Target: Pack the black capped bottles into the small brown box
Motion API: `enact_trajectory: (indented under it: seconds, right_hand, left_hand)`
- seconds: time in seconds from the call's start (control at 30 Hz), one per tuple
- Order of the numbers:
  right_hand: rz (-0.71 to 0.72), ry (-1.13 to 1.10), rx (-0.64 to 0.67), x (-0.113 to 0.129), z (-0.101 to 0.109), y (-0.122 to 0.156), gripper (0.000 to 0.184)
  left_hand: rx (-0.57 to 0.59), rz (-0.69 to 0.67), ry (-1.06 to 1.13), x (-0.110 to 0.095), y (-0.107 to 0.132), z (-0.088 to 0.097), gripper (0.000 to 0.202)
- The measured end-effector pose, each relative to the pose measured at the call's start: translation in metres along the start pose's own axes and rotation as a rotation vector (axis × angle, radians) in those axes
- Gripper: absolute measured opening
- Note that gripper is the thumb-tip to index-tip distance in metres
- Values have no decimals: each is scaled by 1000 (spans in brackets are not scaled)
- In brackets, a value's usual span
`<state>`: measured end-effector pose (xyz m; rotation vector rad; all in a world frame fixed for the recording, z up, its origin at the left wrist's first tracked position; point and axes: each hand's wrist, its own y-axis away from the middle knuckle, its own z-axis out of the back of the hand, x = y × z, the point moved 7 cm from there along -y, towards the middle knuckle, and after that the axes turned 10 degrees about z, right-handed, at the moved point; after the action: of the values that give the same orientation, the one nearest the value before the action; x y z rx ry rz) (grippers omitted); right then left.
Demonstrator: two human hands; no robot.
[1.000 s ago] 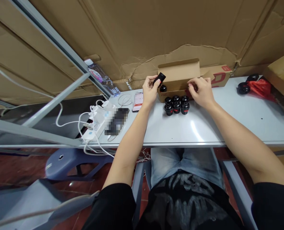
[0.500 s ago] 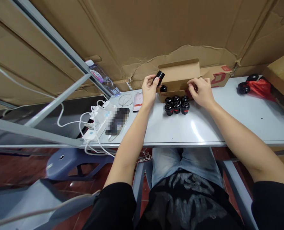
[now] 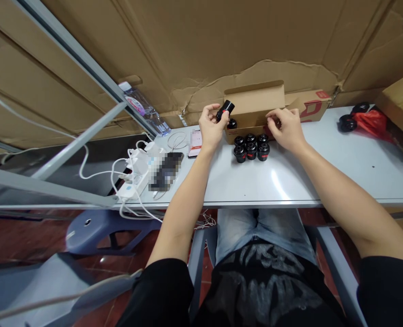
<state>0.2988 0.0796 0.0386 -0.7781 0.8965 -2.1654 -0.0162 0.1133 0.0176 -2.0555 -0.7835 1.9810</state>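
Black glossy cylinder (image 3: 227,108) tilted in left hand (image 3: 212,129), perhaps for viewing; right hand (image 3: 287,128) at brown cardboard box (image 3: 251,103), grip unclear.

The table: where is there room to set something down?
The table is bare, bar tiny specks, between left forearm and right forearm, from the six black parts to the front edge; also between right forearm and red plastic. Crowded: left, by power strip and phones, and around the open box.

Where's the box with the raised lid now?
In the head view, the box is on the table, right of centre, between the left hand and right hand, behind six black parts.
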Motion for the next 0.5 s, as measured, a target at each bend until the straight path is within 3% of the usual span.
enact_trajectory:
  seconds: [0.27,0.5]
  right_hand:
    - [10,-20,-12,5,4,-1,18]
    - [8,-20,28,4,1,-1,17]
  left_hand:
    - [30,-24,3,-1,-2,-7,84]
    - [28,-17,4,-2,-5,-3,85]
